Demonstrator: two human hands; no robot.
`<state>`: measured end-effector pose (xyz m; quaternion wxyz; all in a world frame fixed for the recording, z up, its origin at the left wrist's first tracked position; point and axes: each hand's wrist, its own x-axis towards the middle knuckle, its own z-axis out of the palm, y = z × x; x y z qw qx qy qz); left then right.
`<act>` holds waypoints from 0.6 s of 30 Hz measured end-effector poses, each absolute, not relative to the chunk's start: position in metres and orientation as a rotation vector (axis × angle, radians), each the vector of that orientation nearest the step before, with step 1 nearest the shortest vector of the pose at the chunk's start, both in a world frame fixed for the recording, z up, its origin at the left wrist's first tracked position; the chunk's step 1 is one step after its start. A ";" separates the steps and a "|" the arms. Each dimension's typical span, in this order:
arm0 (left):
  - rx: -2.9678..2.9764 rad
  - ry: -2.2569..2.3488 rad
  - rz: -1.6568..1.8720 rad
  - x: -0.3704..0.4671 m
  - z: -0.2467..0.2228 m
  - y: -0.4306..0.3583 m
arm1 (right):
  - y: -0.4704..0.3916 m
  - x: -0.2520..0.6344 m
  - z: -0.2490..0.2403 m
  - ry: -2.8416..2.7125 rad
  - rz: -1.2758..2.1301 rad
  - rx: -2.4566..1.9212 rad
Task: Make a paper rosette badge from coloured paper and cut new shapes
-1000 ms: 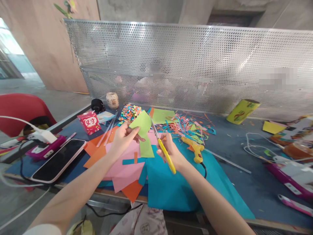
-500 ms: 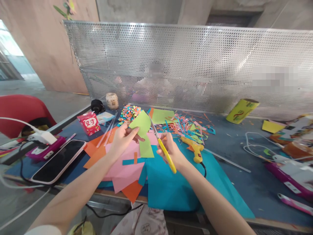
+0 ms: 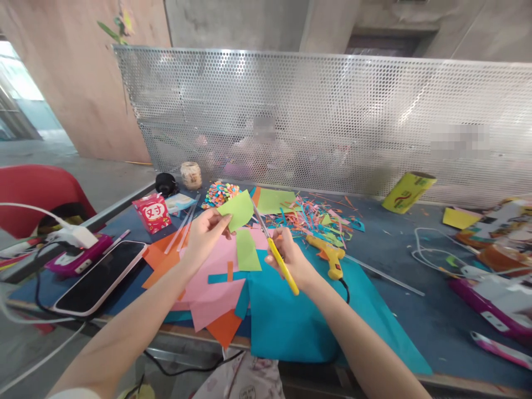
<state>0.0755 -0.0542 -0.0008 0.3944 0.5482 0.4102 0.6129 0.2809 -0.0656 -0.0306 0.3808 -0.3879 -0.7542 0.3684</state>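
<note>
Near the middle of the frame, a light green piece is raised above the surface, its near left edge pinched between the thumb and fingers of the left hand. It looks thin and light, and should flex easily, creasing under a hard squeeze; a gentle pinch at the edge, away from the blades, suits it best. The scissors look stiff and probably weigh little; their yellow handles are the place to hold, and there the fingers of the right hand are curled round them. The blades point up and left, alongside the piece's right edge; whether they touch it is too fine to tell. Both forearms reach in from the lower corners and converge, the left palm turned inward, the right wrist bent over a blue sheet. Another green strip lies just below the raised piece.
</note>
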 end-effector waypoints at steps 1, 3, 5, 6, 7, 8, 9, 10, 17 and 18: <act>1.410 1.048 1.541 0.077 -0.001 -0.055 | -0.065 0.281 -0.031 -1.926 0.936 -0.986; 1.439 1.042 1.529 0.078 0.000 -0.057 | -0.065 0.281 -0.031 -1.925 0.929 -0.982; 1.445 1.039 1.526 0.079 0.000 -0.057 | -0.065 0.282 -0.030 -1.925 0.929 -0.983; 1.438 1.038 1.528 0.079 0.001 -0.057 | -0.065 0.282 -0.029 -1.923 0.928 -0.986; 1.426 1.037 1.530 0.078 0.001 -0.056 | -0.065 0.281 -0.029 -1.921 0.925 -0.991; 1.407 1.034 1.537 0.077 0.000 -0.055 | -0.066 0.281 -0.028 -1.918 0.920 -0.997; 1.383 1.027 1.552 0.076 0.000 -0.054 | -0.066 0.281 -0.028 -1.916 0.918 -1.003; 1.356 1.016 1.575 0.075 0.000 -0.052 | -0.066 0.281 -0.028 -1.916 0.916 -1.008; 1.248 0.978 1.670 0.069 -0.006 -0.039 | -0.066 0.277 -0.033 -1.903 0.926 -1.023; 1.263 0.972 1.667 0.069 -0.007 -0.039 | -0.066 0.277 -0.033 -1.902 0.927 -1.017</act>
